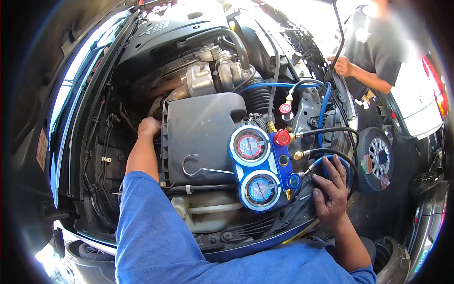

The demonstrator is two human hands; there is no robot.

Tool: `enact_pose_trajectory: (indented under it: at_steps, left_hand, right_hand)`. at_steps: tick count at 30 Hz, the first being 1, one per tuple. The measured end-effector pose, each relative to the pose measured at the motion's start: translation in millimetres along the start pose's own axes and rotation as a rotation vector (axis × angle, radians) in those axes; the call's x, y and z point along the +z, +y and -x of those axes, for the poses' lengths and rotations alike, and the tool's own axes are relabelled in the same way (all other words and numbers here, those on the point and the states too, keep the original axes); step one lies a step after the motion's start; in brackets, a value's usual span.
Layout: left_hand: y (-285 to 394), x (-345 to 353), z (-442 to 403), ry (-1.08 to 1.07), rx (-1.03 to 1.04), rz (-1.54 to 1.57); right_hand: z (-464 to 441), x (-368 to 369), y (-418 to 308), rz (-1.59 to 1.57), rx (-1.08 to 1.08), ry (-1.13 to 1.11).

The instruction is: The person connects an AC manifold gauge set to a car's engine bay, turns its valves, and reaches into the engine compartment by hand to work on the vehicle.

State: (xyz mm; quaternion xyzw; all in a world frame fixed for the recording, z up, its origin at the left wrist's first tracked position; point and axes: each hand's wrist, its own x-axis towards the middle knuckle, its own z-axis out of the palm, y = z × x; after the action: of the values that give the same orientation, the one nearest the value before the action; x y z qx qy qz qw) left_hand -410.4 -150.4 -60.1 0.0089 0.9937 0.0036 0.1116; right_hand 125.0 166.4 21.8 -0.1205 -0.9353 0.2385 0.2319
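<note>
My left hand reaches down beside the grey airbox cover; its fingers are hidden behind the cover's edge. My right hand lies at the front of the engine bay, fingers stretched out against the blue hose. Left of it, a blue manifold gauge set with two round dials, a red knob and a blue knob rests on the engine. Its metal hook lies over the airbox cover. Black hoses run from its brass fittings.
Behind the airbox are a metal turbo housing and a black engine cover. A red-capped coupler sits on a line. Another person's hand is at a black rod or hose. A wheel lies right.
</note>
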Motion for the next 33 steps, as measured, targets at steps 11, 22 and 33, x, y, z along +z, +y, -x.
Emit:
enact_pose_trajectory:
  at_steps: [11,22,33]
  left_hand:
    - [-5,7,-11,-0.030,0.026,-0.022]
    - [-12,14,-15,0.006,0.058,-0.014]
    - [-7,11,-5,0.021,0.033,0.032]
  right_hand:
    - [0,-2,-2,0.017,-0.004,0.000]
    - [-27,-23,-28,0.095,0.038,-0.040]
    - [-90,-34,-93,0.266,-0.107,-0.615]
